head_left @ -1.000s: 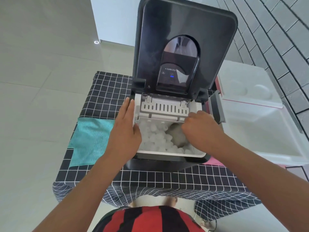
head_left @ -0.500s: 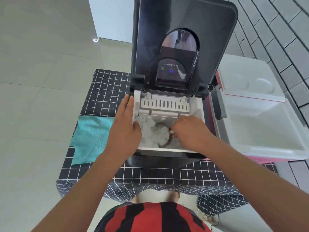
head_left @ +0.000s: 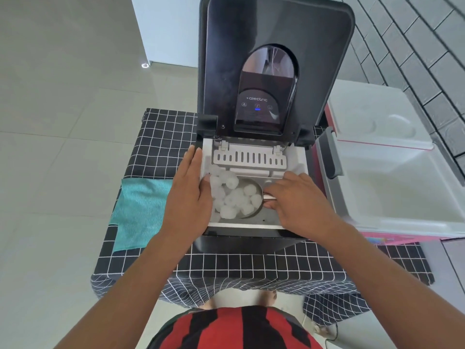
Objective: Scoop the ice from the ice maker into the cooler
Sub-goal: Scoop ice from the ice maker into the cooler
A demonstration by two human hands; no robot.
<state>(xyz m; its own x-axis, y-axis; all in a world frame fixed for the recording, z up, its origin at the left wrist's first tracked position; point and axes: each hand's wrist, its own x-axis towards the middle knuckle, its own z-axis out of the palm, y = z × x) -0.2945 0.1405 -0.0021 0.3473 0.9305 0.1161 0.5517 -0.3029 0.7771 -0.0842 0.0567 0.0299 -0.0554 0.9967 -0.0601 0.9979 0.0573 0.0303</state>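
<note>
Black ice maker marked "alectric", left hand flat on rim, right hand seemingly gripping ice-filled scoop

raised lid blocks rear, cooler open

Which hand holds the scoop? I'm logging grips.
The right hand grips the metal scoop full of ice by its handle; the left hand lies flat on the ice maker's rim.

Head camera looks steeply down, close above the ice maker.
</note>
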